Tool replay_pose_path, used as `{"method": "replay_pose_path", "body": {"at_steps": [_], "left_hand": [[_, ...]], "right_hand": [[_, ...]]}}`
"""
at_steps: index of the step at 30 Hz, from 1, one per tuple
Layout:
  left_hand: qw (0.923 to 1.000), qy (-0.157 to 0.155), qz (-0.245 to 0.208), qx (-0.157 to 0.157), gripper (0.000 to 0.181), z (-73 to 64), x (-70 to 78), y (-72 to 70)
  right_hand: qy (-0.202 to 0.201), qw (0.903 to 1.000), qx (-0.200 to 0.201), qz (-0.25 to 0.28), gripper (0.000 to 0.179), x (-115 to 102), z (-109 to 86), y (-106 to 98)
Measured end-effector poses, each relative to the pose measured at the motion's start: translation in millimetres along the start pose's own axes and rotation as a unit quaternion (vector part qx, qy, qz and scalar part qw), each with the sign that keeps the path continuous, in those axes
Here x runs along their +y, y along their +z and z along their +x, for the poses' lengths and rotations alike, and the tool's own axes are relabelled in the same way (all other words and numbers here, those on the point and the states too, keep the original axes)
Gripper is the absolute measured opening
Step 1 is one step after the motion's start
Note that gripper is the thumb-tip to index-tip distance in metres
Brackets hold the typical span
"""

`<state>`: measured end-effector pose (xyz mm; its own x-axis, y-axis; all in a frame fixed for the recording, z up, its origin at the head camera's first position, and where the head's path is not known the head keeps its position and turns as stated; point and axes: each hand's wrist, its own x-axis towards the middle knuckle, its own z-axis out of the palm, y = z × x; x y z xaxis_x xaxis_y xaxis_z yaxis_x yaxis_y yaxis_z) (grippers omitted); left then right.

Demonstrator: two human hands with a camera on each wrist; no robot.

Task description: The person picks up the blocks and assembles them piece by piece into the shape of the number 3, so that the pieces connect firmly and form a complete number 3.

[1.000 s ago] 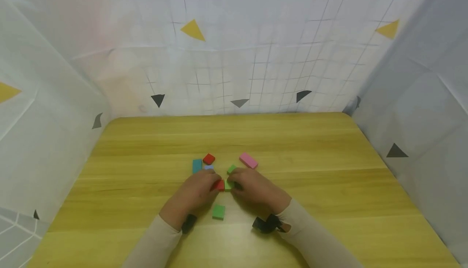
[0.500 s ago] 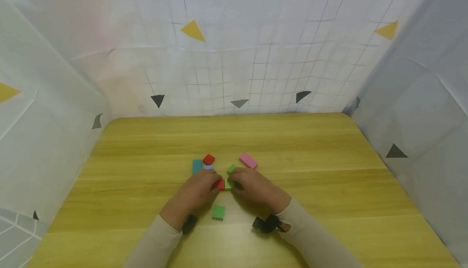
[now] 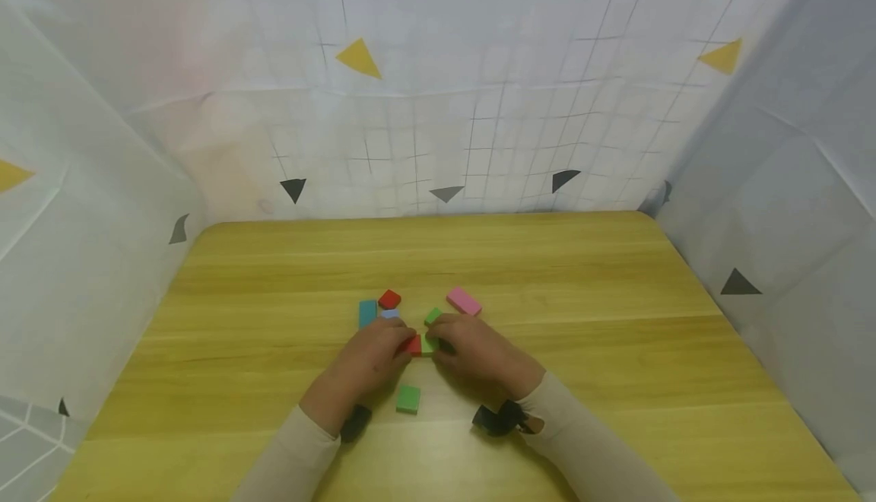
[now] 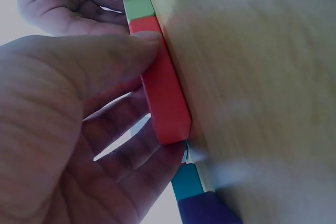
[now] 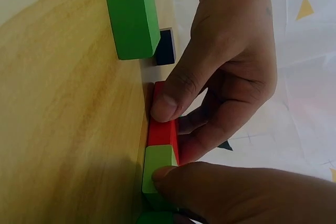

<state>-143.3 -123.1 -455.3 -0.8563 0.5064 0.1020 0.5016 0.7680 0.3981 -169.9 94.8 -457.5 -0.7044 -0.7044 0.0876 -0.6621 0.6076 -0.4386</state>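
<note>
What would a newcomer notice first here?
Probably the left hand, low in the head view, holding a red block against the light green block in the right hand. Then the pink block, beyond that hand, and a lone green block nearer the camera.

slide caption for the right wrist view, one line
Left hand gripping a red block, its end against the light green block held by the right hand.

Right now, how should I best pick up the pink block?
I'd pinch the pink block near its middle, across its two long sides, coming down from above. It lies flat and slanted on the table, longer than wide, with no block against it. The right hand is nearer, but would probably need to release the light green block first.
</note>
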Motion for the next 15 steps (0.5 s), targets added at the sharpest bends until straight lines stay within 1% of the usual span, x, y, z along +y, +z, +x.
{"method": "replay_pose_path", "body": {"at_steps": [2, 9, 15], "left_hand": [[1.0, -0.003, 0.001, -0.001, 0.024, -0.3, -0.1, 0.6], [1.0, 0.006, 0.006, 0.003, 0.025, 0.5, -2.1, 1.0], [0.9999, -0.002, 0.004, -0.009, 0.027, -0.1, -2.8, 0.7]], "right_hand": [[-0.001, 1.0, 0.0, 0.002, 0.023, 0.1, 0.2, -0.2], [0.001, 1.0, 0.004, 0.007, 0.022, 3.4, 0.9, 1.8], [-0.003, 1.0, 0.0, 0.004, 0.024, 3.6, 1.4, 3.1]]}}
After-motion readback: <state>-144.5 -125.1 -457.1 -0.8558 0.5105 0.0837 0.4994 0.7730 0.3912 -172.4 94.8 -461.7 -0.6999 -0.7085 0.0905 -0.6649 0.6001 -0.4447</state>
